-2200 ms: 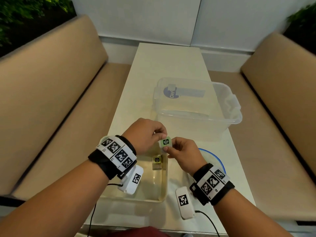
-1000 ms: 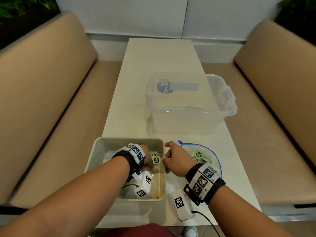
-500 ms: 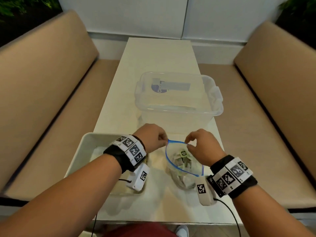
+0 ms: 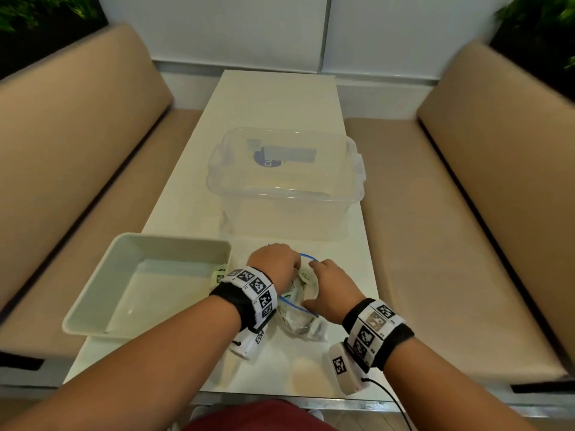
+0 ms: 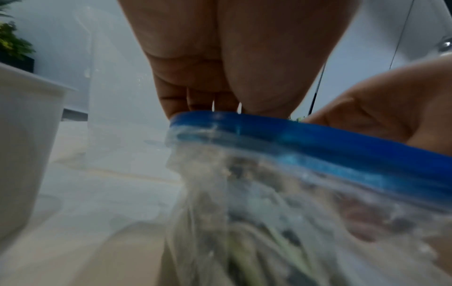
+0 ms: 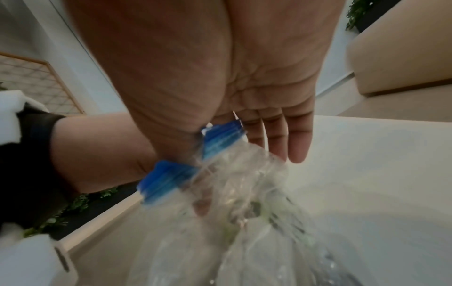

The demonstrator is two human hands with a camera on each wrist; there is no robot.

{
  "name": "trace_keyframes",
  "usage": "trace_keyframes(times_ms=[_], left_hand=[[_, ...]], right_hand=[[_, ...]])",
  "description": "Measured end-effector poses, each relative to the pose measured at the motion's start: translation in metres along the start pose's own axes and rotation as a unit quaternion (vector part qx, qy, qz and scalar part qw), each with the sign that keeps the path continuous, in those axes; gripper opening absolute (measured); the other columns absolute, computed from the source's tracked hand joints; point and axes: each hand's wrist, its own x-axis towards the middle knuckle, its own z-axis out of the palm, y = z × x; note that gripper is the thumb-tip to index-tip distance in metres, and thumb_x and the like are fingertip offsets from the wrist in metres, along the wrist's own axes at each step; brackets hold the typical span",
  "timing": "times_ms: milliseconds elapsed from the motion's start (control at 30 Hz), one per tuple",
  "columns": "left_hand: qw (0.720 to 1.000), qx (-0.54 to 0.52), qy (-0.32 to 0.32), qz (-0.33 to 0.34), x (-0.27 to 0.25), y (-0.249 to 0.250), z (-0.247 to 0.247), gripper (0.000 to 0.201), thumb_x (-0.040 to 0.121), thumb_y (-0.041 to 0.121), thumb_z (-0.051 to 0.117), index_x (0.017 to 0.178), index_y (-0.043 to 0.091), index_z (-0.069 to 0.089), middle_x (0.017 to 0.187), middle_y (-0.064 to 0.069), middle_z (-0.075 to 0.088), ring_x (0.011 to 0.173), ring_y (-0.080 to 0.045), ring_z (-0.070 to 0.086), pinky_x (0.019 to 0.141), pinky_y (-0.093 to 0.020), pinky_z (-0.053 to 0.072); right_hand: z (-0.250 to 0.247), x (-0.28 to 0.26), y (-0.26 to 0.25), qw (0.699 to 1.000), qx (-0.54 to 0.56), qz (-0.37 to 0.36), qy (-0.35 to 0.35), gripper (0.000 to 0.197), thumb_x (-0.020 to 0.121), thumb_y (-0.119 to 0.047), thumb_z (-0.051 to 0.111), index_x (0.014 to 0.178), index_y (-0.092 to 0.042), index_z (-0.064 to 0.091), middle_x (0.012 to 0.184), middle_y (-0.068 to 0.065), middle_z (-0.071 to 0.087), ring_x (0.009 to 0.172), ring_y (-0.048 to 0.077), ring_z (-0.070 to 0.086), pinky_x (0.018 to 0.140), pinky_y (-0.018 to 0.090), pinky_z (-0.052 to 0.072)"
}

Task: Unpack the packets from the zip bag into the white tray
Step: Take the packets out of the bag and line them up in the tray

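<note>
The clear zip bag with a blue rim stands on the table between my hands, with several green-and-white packets showing in its mouth. My left hand reaches down into the mouth; in the left wrist view its fingers vanish behind the blue rim, so what they hold is hidden. My right hand pinches the rim, thumb inside, fingers straight outside. The white tray lies to the left with a packet by its right wall.
A clear lidded storage box stands on the table just beyond the bag. Tan padded benches run along both sides. The table's near edge is close below my wrists.
A packet went from hand to hand into the tray. Both hands then took the bag's rim and spread it; now my left hand has moved over the mouth and down into the bag.
</note>
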Motion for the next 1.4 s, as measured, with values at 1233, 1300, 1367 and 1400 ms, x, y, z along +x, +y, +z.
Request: trace_keyframes(times_ms=[1233, 1300, 1367, 1400], left_hand=[[0.996, -0.017, 0.088, 0.018, -0.022, 0.009, -0.02, 0.02, 0.096, 0.029, 0.049, 0.106, 0.027, 0.067, 0.104, 0.005, 0.066, 0.095, -0.02, 0.061, 0.08, -0.032, 0.049], [0.991, -0.065, 0.113, 0.014, -0.03, 0.001, -0.032, 0.016, 0.095, 0.031, 0.054, 0.102, 0.028, 0.068, 0.099, 0.007, 0.069, 0.092, -0.018, 0.062, 0.079, -0.031, 0.049], [0.984, -0.12, 0.133, 0.008, -0.039, -0.005, -0.043, 0.012, 0.094, 0.029, 0.059, 0.101, 0.028, 0.068, 0.094, 0.009, 0.069, 0.087, -0.015, 0.062, 0.08, -0.031, 0.049], [0.978, -0.152, 0.142, 0.007, -0.043, -0.008, -0.049, 0.011, 0.093, 0.028, 0.06, 0.101, 0.028, 0.067, 0.089, 0.011, 0.068, 0.083, -0.014, 0.061, 0.08, -0.031, 0.049]], right_hand=[[-0.036, -0.023, 0.023, 0.857, 0.497, -0.051, 0.127, 0.033, 0.086, 0.014, 0.034, 0.095, -0.017, 0.042, 0.074, 0.01, 0.068, 0.057, 0.023, 0.053, 0.058, 0.032, 0.044], [-0.034, -0.021, 0.019, 0.864, 0.486, -0.053, 0.124, 0.039, 0.086, 0.012, 0.032, 0.101, -0.019, 0.05, 0.074, 0.005, 0.065, 0.056, 0.018, 0.049, 0.058, 0.029, 0.042], [-0.031, -0.017, 0.013, 0.868, 0.477, -0.06, 0.126, 0.04, 0.088, 0.01, 0.034, 0.101, -0.02, 0.058, 0.074, 0.001, 0.065, 0.059, 0.017, 0.048, 0.061, 0.03, 0.041], [-0.03, -0.015, 0.01, 0.872, 0.468, -0.061, 0.129, 0.038, 0.089, 0.007, 0.036, 0.101, -0.021, 0.06, 0.073, -0.002, 0.064, 0.061, 0.016, 0.048, 0.063, 0.031, 0.041]])
